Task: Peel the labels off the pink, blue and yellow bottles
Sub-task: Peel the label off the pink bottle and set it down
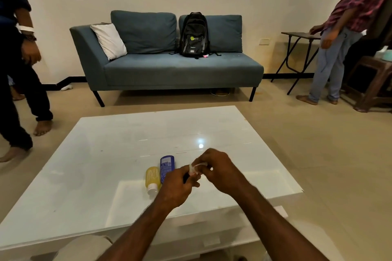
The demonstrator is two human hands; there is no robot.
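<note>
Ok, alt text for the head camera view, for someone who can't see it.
The left hand and right hand pinch a pale label strip between them over a white table. A yellow bottle and a blue bottle lie side by side beside the left hand; a sofa stands behind.

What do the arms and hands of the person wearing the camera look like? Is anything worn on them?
Both are bare as far as shown: no sleeve on the left arm or right arm. The left hand and right hand wear no gloves, and no watch, bracelet or ring shows.
</note>
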